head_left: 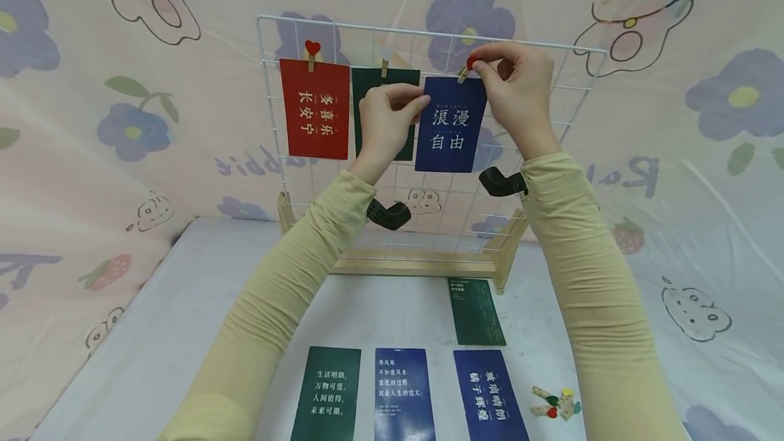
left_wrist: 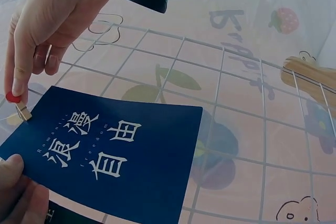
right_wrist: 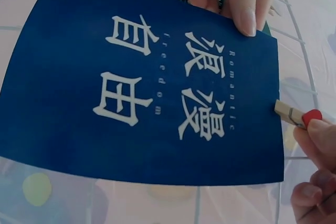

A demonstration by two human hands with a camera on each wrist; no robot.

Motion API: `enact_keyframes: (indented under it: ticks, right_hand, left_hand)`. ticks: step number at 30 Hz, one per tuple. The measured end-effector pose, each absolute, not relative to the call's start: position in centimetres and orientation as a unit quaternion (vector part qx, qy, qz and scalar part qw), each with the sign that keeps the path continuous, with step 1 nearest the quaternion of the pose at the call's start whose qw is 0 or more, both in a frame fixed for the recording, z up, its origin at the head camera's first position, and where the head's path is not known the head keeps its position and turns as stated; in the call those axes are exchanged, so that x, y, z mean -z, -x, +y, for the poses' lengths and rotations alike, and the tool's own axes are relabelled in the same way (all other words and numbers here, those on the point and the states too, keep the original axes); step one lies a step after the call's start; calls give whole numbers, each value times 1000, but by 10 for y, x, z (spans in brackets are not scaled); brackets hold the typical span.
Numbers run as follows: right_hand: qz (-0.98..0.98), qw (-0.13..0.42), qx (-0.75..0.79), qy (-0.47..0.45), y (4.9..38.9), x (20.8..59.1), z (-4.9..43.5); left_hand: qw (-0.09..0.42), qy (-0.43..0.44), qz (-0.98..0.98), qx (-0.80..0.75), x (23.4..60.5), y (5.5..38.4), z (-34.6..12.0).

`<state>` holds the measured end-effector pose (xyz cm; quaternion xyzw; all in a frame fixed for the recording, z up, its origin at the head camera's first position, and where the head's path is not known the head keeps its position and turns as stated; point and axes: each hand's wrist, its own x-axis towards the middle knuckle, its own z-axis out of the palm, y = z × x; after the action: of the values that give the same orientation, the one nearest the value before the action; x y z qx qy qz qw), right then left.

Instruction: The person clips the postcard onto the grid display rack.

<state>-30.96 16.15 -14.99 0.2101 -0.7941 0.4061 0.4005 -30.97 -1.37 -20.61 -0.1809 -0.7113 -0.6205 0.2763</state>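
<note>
Head view: the grip of the left hand (head_left: 387,118) was pinched on the left edge of a blue card (head_left: 452,126), near its top corner. That card stood upright in front of a white wire grid (head_left: 355,26). The grip of the right hand (head_left: 522,90) was clamped on a red-topped clothespin (head_left: 463,75), its tilted wooden end touching the card's top edge. Just beside, partly hidden by the left hand, hung a green card (head_left: 401,77); farther left hung a red card (head_left: 315,111) under a heart-topped clothespin (head_left: 312,60). On the worktop (head_left: 202,284) lay four printed cards (head_left: 401,414) and a small clothespin pile (head_left: 553,411).
</note>
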Motion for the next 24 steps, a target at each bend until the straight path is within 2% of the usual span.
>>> enact_keyframes:
  ticks: [11,18,24]
  right_hand:
    - [-815,392,-375,-205,309,146,159]
    - [-818,373,-388,-203,307,144,158]
    - [-814,396,-366,-217,308,150,159]
  left_hand:
    - [289,172,-710,619,202,309,-12]
    - [269,173,-708,630,200,309,-12]
    - [261,186,-705,633,202,309,-16]
